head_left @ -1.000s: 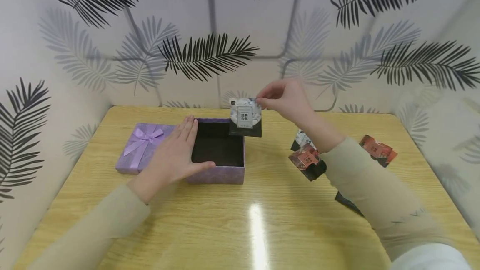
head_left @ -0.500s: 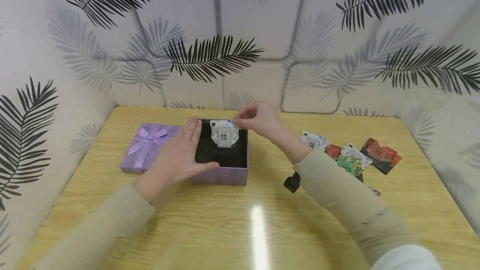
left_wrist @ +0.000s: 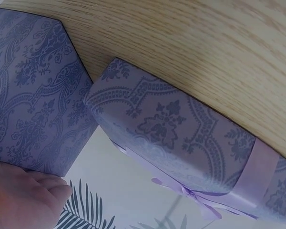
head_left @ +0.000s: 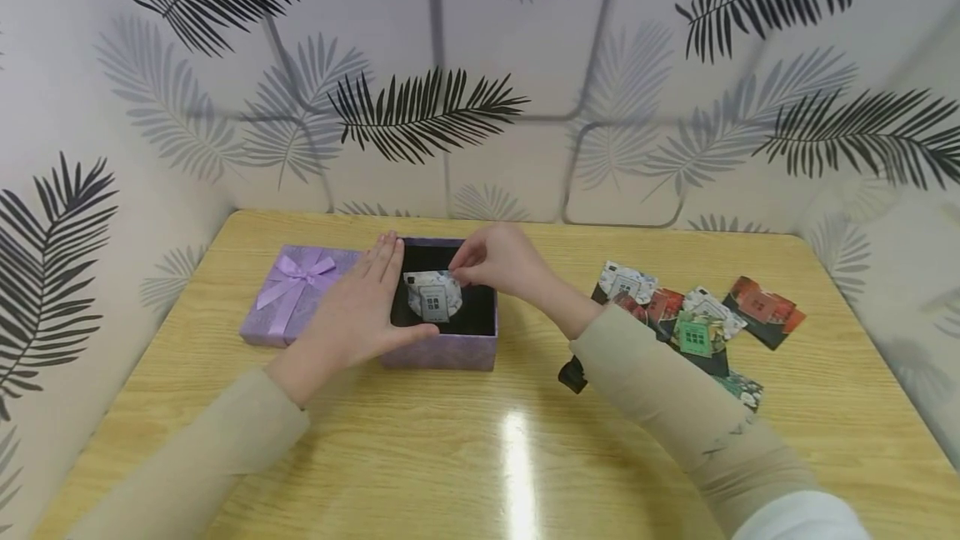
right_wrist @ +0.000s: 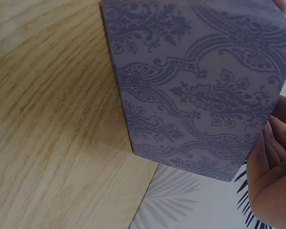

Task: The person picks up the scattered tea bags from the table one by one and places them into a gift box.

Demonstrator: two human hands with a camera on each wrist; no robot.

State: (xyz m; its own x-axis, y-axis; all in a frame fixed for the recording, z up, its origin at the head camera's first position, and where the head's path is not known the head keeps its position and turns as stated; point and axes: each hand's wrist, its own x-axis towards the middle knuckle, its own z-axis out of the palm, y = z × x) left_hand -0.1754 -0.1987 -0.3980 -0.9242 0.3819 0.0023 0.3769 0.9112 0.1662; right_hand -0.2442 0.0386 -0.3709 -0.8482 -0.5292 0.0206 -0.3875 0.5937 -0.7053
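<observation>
A white-and-black tea sachet with a grey label hangs inside the open purple box, its dark lower part blending into the black interior. My right hand pinches the sachet's upper right corner between thumb and fingertips. Along the box's left side rests my left hand, fingers straight toward the back corner and thumb stretched over the front rim. In the right wrist view, the box's patterned side wall hides the sachet and fingertips. The left wrist view shows left-hand fingers at the box edge.
The purple lid with its ribbon bow lies left of the box, partly behind the left hand. Several red, white and green tea sachets lie spread on the right. A small black object shows beside the right sleeve. A patterned wall stands behind the table.
My right hand has carried the sachet leftward from above the box's right rim and lowered it into the box. The left hand has stayed on the box's left side.
</observation>
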